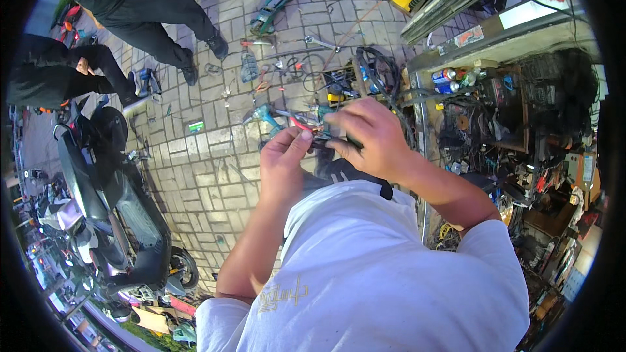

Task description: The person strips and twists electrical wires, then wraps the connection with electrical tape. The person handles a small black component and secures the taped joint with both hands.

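Note:
Both hands are close together in front of my white shirt. My left hand [285, 150] is closed, with thumb and fingertips pinching a small red-and-dark piece [301, 125]; its exact kind is too small to tell. Right beside it, my right hand [368, 133] is closed with fingers and thumb bent around the dark end of that area. What the right fingers hold is largely hidden by them. Just past the left hand, a teal power tool [264, 116] lies on the paving. Another teal tool shows partly behind the fingertips.
Spread on the brick paving [195, 176] are a wrench [319, 43], a green-and-black tool [270, 12] and cables [378, 68]. A cluttered workbench [482, 111] runs along the right. A parked scooter [124, 208] stands left; two people in dark clothes [140, 10] are at upper left.

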